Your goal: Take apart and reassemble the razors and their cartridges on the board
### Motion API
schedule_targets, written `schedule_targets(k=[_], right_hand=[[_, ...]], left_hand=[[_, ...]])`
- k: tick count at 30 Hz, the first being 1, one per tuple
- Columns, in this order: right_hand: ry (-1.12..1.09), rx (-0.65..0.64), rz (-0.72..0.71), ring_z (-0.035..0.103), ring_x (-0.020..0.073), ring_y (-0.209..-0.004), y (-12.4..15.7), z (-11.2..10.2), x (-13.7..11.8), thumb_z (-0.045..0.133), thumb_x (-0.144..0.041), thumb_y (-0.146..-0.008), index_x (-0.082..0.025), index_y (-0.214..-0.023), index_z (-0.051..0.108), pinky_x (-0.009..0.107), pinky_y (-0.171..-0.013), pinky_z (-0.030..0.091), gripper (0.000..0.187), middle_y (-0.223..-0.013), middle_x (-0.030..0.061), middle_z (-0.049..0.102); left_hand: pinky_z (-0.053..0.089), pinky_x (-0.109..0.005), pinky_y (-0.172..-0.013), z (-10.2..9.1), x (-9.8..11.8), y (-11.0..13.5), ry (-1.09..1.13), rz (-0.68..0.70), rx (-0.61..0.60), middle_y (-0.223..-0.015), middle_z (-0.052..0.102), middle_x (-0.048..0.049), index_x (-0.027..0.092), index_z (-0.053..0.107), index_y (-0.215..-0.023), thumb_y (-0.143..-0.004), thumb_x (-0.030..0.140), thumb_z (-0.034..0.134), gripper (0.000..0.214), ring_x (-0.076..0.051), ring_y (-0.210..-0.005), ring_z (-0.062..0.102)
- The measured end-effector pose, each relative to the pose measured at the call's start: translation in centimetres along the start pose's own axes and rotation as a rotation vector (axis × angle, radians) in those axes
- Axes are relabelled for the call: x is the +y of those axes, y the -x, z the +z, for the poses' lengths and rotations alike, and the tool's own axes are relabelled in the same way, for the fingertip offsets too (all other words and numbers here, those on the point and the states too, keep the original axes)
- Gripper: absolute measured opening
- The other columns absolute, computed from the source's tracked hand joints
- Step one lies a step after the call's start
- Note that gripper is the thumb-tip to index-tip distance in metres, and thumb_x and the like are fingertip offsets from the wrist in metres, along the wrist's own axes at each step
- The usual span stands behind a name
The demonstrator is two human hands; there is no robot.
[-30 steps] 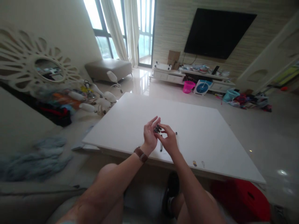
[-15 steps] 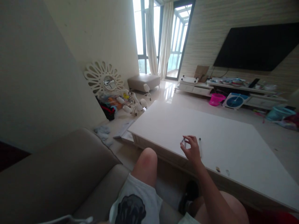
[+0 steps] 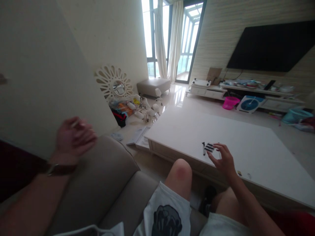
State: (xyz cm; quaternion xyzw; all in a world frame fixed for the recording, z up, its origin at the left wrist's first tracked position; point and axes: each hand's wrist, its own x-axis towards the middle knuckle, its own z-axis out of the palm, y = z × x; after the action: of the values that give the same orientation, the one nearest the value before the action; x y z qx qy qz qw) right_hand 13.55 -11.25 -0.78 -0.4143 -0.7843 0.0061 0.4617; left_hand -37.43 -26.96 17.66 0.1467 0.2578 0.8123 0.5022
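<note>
My right hand is over the near edge of the white table, with thumb and fingers apart. Just left of its fingertips lie three short black strips in a row, with pale parts around them. Beside these is a small T-shaped stick with a dark head, like a razor. A second thin pale stick is mostly hidden behind the right hand. My left hand is raised above the sofa, blurred, its fingers curled; a small pale streak shows at the fingers, but I cannot make out what it is.
A small dark and gold piece and a clear piece lie near the table's front edge. The grey sofa is beneath my left arm. An open flat box and a lamp with several shades are on the floor.
My left hand has come into view at left. My right hand has opened from a pinch and moved right, uncovering the black strips and the T-shaped stick. The view has shifted left.
</note>
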Motion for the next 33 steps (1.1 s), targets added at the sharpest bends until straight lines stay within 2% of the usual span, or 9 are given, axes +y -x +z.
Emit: schedule_targets(k=[2, 4, 8, 12, 17, 21, 25, 28, 33], right_hand=[[0.056, -0.067, -0.001, 0.063, 0.0269, -0.101, -0.2, -0.6, 0.2, 0.069, -0.035, -0.084, -0.023, -0.108, 0.06, 0.044, -0.085, 0.056, 0.029, -0.113, 0.0113, 0.063], [0.089, -0.133, 0.027, 0.063, 0.0268, -0.103, -0.8, -0.5, 0.5, 0.067, -0.035, -0.085, -0.022, -0.109, 0.06, 0.044, -0.086, 0.056, 0.028, -0.115, 0.0113, 0.063], [0.069, -0.223, 0.141, 0.062, 0.0255, -0.103, -2.9, 4.1, 0.8, 0.067, -0.034, -0.084, -0.022, -0.106, 0.06, 0.042, -0.085, 0.055, 0.025, -0.113, 0.0094, 0.064], [-0.058, -0.355, 0.279, 0.062, 0.0233, -0.1, -5.1, 15.0, 0.4, 0.07, -0.033, -0.082, -0.021, -0.103, 0.06, 0.035, -0.08, 0.053, 0.027, -0.107, 0.0074, 0.065], [-0.052, -0.501, 0.287, 0.06, 0.0218, -0.096, -7.4, 29.8, -1.3, 0.076, -0.03, -0.077, -0.019, -0.094, 0.06, 0.036, -0.089, 0.048, 0.026, -0.1, 0.0059, 0.065], [-0.007, -0.573, 0.308, 0.059, 0.0219, -0.098, -8.4, 35.5, -1.6, 0.075, -0.026, -0.078, -0.019, -0.096, 0.062, 0.035, -0.091, 0.046, 0.024, -0.102, 0.0067, 0.066], [0.009, -0.562, 0.35, 0.056, 0.0243, -0.111, -9.0, 35.6, -1.9, 0.072, -0.026, -0.081, -0.02, -0.112, 0.062, 0.037, -0.096, 0.044, 0.033, -0.115, 0.0095, 0.066], [0.042, -0.589, 0.286, 0.052, 0.0261, -0.119, -8.4, 32.7, -4.3, 0.069, -0.024, -0.082, -0.02, -0.116, 0.061, 0.038, -0.097, 0.043, 0.036, -0.123, 0.0106, 0.063], [-0.028, -1.105, 0.01, 0.061, 0.0191, -0.071, -0.4, 23.5, -13.9, 0.062, -0.018, -0.083, -0.022, -0.08, 0.067, 0.029, -0.065, 0.045, 0.006, -0.078, 0.0043, 0.067]], left_hand=[[0.019, -0.019, -0.026, -0.8, -2.3, -5.0, -0.47, -0.213, -0.156, -0.036, 0.04, 0.0035, 0.019, 0.062, -0.071, -0.101, 0.037, 0.03, 0.047, -0.008, -0.022, 0.023], [0.019, -0.019, -0.029, -1.3, -6.8, -9.8, -0.628, -0.366, -0.25, -0.047, 0.056, -0.0005, 0.012, 0.066, -0.079, -0.093, 0.028, 0.049, 0.027, -0.006, -0.025, 0.029], [0.038, -0.021, -0.048, -3.6, -15.7, -15.6, -1.584, -0.199, -0.565, -0.054, 0.062, -0.0013, 0.013, 0.07, -0.084, -0.085, 0.034, 0.057, 0.024, -0.012, -0.045, 0.051], [0.048, -0.029, -0.07, -7.0, -19.5, -15.8, -2.06, -0.145, -0.831, -0.087, 0.075, -0.0102, 0.019, 0.073, -0.085, -0.084, 0.031, 0.054, 0.022, -0.022, -0.08, 0.069], [0.053, -0.037, -0.078, -7.3, -20.2, -13.0, -2.159, -0.351, -1.005, -0.098, 0.076, -0.0114, 0.023, 0.074, -0.091, -0.086, 0.036, 0.052, 0.026, -0.031, -0.094, 0.072], [0.055, -0.042, -0.08, -6.5, -20.0, -12.3, -2.227, -0.43, -1.013, -0.098, 0.076, -0.0144, 0.02, 0.075, -0.091, -0.087, 0.036, 0.051, 0.029, -0.034, -0.095, 0.072], [0.056, -0.045, -0.081, -6.6, -19.9, -12.5, -2.265, -0.427, -1.011, -0.102, 0.076, -0.017, 0.017, 0.075, -0.098, -0.089, 0.037, 0.05, 0.033, -0.035, -0.097, 0.072], [0.056, -0.046, -0.083, -6.7, -19.9, -12.7, -2.311, -0.434, -1.005, -0.105, 0.075, -0.0186, 0.015, 0.074, -0.102, -0.089, 0.037, 0.05, 0.035, -0.036, -0.099, 0.072], [0.055, -0.045, -0.086, -6.8, -20.0, -13.0, -2.378, -0.419, -0.99, -0.111, 0.073, -0.0205, 0.014, 0.072, -0.109, -0.09, 0.036, 0.05, 0.037, -0.034, -0.105, 0.07]])
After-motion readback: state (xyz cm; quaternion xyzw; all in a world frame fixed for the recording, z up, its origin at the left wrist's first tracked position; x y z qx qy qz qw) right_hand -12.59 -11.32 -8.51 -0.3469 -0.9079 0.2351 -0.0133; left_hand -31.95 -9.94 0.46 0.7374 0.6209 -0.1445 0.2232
